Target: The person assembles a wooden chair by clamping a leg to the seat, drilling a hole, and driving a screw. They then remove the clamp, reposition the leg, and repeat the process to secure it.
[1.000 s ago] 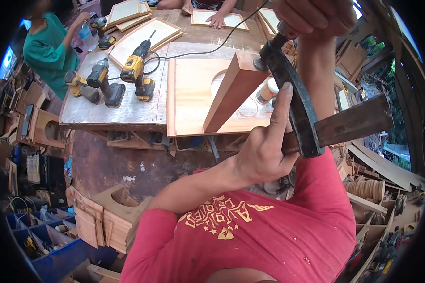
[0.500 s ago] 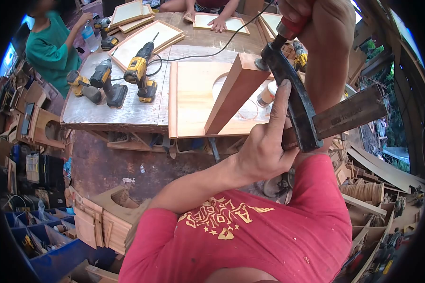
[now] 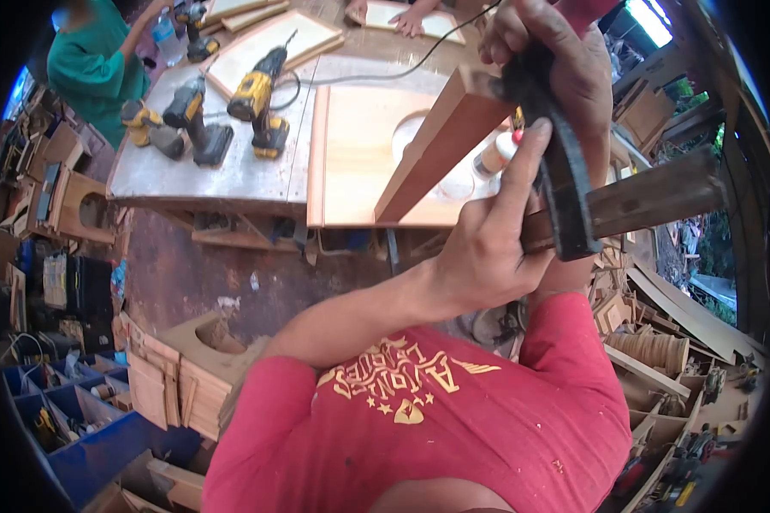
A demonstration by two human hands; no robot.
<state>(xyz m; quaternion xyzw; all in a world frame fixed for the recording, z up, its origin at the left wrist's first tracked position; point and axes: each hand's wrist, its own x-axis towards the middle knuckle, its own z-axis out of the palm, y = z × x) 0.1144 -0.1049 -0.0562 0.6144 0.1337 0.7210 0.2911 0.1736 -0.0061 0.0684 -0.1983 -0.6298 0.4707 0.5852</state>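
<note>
My left hand (image 3: 496, 235) is closed around a bar clamp near its sliding arm, with the index finger stretched along the black arm (image 3: 566, 184). The clamp's steel bar (image 3: 654, 201) sticks out to the right. At the top, my right hand (image 3: 565, 64) is wrapped round the clamp's screw end, beside its red handle (image 3: 589, 7); its fingers partly hide the screw. The clamp's screw end meets the upper end of a wooden board (image 3: 445, 141) that stands tilted on a wooden panel (image 3: 351, 154) with a round cut-out. A small jar (image 3: 496, 156) stands behind the board.
Several yellow-black cordless drills (image 3: 257, 98) stand on the metal-topped table (image 3: 150, 175). Framed panels (image 3: 269, 51) lie behind them, with a cable across. A person in a green shirt (image 3: 94, 73) is at left; another person's hands (image 3: 409, 21) rest on a far panel. Wood pieces (image 3: 188, 368) are stacked lower left.
My right hand has shifted from the red handle down to the screw and clamp arm, its fingers now spread round them. The clamp has moved slightly right in view; my left hand still holds it.
</note>
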